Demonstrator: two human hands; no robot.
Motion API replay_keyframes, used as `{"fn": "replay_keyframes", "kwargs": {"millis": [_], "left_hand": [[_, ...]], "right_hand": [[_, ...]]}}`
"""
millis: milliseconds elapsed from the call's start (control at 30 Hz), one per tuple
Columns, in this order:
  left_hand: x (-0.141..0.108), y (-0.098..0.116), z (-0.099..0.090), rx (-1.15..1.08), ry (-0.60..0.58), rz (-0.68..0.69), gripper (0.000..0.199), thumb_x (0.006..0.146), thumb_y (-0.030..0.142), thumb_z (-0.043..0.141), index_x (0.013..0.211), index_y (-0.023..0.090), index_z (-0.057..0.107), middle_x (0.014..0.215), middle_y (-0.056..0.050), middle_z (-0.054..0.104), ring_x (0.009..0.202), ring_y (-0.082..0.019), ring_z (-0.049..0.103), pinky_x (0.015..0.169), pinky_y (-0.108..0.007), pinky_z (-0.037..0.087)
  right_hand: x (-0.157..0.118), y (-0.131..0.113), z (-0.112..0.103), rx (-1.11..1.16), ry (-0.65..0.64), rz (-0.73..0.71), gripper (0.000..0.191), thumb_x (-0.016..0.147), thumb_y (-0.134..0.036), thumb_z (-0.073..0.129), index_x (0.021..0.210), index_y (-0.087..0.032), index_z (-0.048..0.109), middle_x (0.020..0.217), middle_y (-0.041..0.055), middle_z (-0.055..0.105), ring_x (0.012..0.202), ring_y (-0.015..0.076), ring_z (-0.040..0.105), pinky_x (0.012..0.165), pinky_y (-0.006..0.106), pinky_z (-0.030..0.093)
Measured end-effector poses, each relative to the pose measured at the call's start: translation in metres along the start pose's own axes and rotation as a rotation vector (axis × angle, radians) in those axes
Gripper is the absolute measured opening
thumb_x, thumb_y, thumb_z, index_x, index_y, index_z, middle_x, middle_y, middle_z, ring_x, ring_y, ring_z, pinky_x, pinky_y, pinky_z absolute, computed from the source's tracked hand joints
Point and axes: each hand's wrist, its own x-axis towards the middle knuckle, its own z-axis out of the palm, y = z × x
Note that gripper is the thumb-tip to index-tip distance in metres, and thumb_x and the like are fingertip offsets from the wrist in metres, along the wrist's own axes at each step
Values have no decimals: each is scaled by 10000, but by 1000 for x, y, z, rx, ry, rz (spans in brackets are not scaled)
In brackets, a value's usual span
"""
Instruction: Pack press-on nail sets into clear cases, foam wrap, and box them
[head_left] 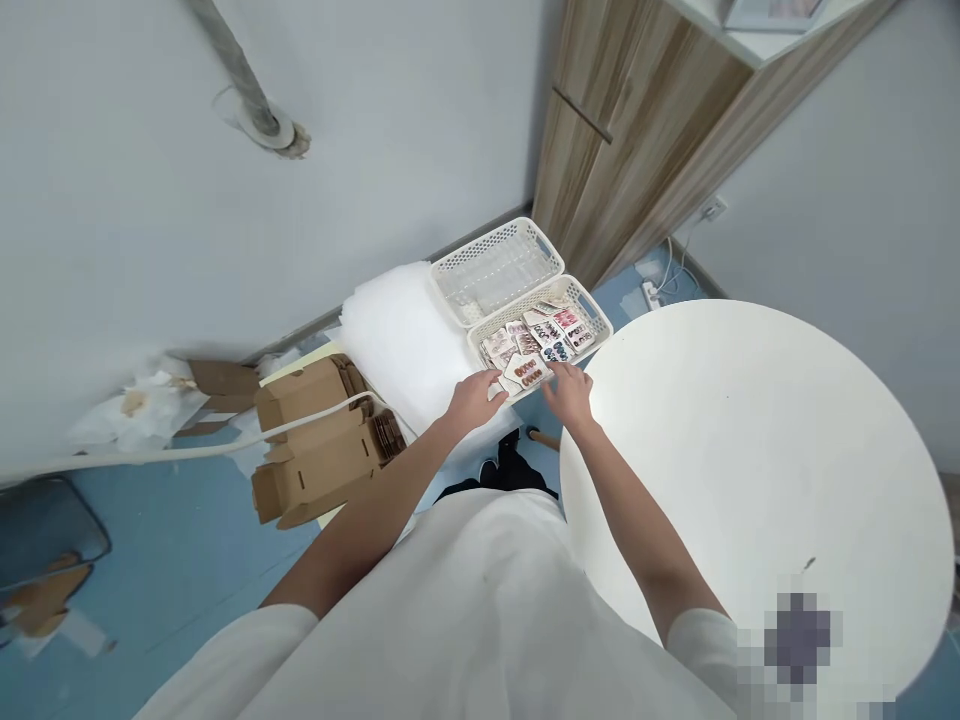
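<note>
Both of my hands are at the near end of a cream plastic basket (598, 318) filled with small cards. My left hand (474, 402) is at its left corner, thumb and forefinger apart beside a pale card. On the other side, the fingers of my right hand (571, 398) are spread by the near rim, at the edge of a white card with red-orange oval pieces (529, 371). These pieces look like press-on nails. Other cards carry pink, dark and blue pieces, such as the blue one (557, 351). The fingertips' exact contact is too small to make out.
A second cream basket (487, 270) with clear packaging stands behind. White foam sheeting (405, 335) and flattened brown cartons (315, 440) are to the left, crossed by a white hose (300, 422). A round white table (750, 450) is on the right, with a wood-grain cabinet (622, 110) behind.
</note>
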Motion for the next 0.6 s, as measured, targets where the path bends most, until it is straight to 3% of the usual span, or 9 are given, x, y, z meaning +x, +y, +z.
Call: {"fn": "replay_keyframes", "kwargs": {"millis": [133,267,433,600], "left_hand": [[36,8,9,221,-21,-27,325,809,344,519,1097,202,567,1110,-102,609,1078,-297,509,916,-469,301],[66,11,27,318,-103,-46,248,788,345,557,986,201,596,1030,-114,615,1081,-313,474,928,-481,224],[85,7,46,328,-162,-52,355,716,407,635,971,167,575,1025,-145,589,1060,-355,462,933,-514,195],[88,-1,47,334,-145,-21,311,716,277,635,994,170,545,1048,-135,567,1052,-332,483,947,-504,187]], "right_hand": [[38,-5,4,-123,-140,-5,280,822,-296,463,1064,-203,566,1044,118,637,997,285,535,928,465,216],[61,-10,12,-258,-313,48,170,788,-270,517,911,-173,584,874,116,666,861,270,593,890,454,218],[66,-13,27,-345,-364,135,262,735,-270,595,958,-145,536,868,149,668,819,286,624,845,433,242],[66,-17,39,-327,-399,182,375,765,-333,570,1064,-144,448,882,154,673,801,271,638,850,432,261]]}}
